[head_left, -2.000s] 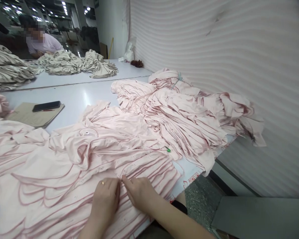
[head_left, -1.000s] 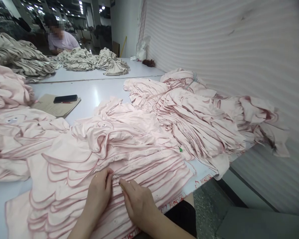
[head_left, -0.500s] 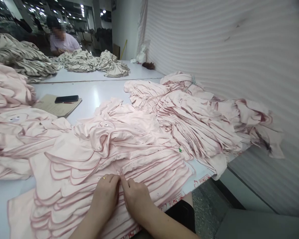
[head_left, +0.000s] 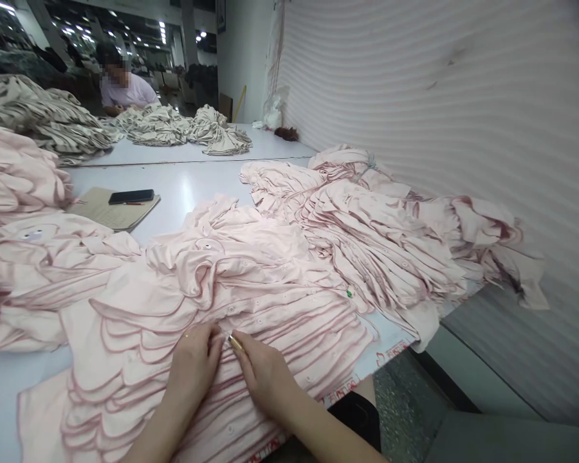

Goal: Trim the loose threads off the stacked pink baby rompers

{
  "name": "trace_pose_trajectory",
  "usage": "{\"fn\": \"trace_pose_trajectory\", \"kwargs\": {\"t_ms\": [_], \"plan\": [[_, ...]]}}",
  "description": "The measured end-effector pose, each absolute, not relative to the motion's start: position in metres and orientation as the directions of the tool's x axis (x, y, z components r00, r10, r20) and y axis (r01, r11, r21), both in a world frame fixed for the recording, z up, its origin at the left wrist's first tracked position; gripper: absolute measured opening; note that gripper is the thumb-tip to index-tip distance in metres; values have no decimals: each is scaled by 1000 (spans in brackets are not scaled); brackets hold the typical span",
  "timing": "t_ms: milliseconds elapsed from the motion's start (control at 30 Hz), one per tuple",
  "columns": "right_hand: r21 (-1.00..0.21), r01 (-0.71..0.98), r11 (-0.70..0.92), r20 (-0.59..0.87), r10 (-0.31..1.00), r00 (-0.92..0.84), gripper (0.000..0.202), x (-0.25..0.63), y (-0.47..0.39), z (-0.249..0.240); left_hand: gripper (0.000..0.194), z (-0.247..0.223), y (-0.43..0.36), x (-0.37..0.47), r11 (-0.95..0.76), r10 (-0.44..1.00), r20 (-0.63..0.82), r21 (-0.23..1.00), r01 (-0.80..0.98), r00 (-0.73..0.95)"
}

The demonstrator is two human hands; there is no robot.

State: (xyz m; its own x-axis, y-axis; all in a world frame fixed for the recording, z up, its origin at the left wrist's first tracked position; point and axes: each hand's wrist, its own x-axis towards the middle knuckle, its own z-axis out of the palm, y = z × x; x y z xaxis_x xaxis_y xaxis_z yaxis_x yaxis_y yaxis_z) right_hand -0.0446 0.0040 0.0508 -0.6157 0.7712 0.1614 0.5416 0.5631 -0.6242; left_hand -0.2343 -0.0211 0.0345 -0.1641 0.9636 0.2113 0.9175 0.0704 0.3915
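A layered stack of pale pink garments [head_left: 289,321] with darker pink edging and snap-like buttons lies before me. My left hand [head_left: 195,357] wears a ring and is closed, its fingertips pinching the cloth of the upper garment. Close beside it, my right hand [head_left: 265,366] is closed round a small brass-coloured tool [head_left: 235,341], whose pale tip points toward the left fingertips. The rest of that tool is hidden in the hand, so I cannot tell its kind. A small green mark [head_left: 349,293] shows on the stack's right part.
More pink garments [head_left: 367,225] lie bundled at the right, with others [head_left: 24,167] heaped at the left. A phone [head_left: 131,197] rests on a notebook [head_left: 101,209]. Grey-green garments [head_left: 159,125] lie farther back, near a seated person [head_left: 130,90]. The table's edge [head_left: 338,391] is close.
My hands have moved slightly apart. The brass-coloured tool now shows at my right fingertips, where it was hidden before. The view has tilted a little.
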Motion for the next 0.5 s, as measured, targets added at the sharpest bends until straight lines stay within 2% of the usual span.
{"fn": "trace_pose_trajectory", "kwargs": {"t_ms": [67,133,333,500], "plan": [[-637,540,551,167,782,-601,35,-49,-1,48,19,35,-40,-245,57,945,284,338,939,-160],[-636,512,577,181,757,-628,34,-50,-9,48,19,36,-58,-256,36,932,331,321,946,-148],[-586,448,675,230,669,-707,37,-69,-25,47,23,36,-67,-269,-22,917,354,506,862,-185],[-397,501,769,331,630,-703,42,-92,-30,37,27,29,-56,-278,30,939,262,586,809,-224]]}}
